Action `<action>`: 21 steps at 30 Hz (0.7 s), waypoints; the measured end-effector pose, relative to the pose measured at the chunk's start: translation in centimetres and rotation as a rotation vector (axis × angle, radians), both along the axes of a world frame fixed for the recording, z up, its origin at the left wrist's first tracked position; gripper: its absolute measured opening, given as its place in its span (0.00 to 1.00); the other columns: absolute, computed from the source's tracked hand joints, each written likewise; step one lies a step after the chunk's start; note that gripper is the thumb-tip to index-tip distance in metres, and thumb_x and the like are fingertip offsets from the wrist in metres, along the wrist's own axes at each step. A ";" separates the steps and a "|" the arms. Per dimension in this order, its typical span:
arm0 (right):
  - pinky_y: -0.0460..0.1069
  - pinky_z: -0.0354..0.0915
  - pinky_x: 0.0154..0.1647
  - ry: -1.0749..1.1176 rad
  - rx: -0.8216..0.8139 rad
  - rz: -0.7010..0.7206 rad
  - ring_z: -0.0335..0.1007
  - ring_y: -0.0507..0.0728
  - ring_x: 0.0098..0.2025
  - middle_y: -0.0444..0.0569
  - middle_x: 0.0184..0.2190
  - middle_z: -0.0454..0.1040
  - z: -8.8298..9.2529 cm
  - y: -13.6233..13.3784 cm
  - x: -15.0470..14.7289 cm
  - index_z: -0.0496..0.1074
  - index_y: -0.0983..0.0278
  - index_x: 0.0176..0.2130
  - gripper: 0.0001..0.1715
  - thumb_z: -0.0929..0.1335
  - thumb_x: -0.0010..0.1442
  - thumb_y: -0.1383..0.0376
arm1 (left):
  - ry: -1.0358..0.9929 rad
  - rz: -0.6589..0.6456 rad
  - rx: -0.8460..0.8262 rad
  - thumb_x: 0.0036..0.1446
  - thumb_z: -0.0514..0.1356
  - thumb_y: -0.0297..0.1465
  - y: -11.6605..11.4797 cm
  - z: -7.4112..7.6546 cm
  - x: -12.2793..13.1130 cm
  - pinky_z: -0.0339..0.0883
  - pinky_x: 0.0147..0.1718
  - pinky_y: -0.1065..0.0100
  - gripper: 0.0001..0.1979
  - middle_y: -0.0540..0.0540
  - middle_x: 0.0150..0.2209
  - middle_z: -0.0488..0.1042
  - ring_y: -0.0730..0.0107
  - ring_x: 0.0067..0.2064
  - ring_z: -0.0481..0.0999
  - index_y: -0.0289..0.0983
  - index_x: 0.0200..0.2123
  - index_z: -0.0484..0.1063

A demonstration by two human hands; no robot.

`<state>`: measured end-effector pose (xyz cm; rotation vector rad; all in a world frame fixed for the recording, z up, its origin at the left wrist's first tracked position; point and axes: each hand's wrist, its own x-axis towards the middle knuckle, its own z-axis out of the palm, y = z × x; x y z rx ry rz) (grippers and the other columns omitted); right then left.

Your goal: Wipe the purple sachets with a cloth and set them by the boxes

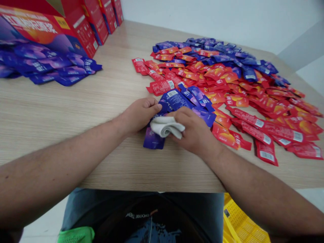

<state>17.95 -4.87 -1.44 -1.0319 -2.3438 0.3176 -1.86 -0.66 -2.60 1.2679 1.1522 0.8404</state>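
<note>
My right hand [192, 130] is closed on a folded white cloth [165, 126], just over a purple pouch [154, 138] on the table. My left hand [141, 114] has its fingers curled together at the top of that pouch, thumb pointing right; it seems to pinch the pouch's edge. More purple pouches [177, 99] lie just beyond both hands. Red pouches [222, 135] spread out to the right of my right hand.
Red and purple boxes [86, 30] stand at the back left, with a row of purple pouches [45, 64] before them. A big heap of purple and red pouches [253, 91] covers the right side. A yellow basket [243, 222] is below the table [121, 168] edge.
</note>
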 end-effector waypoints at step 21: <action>0.55 0.71 0.45 0.371 -0.375 0.211 0.74 0.59 0.45 0.47 0.41 0.76 0.0 0.2 0.2 0.74 0.58 0.43 0.17 0.76 0.58 0.53 | -0.552 0.090 -0.118 0.65 0.57 0.33 -0.7 1.2 1.1 0.66 0.30 0.70 0.07 0.52 0.27 0.69 0.74 0.26 0.68 0.39 0.34 0.65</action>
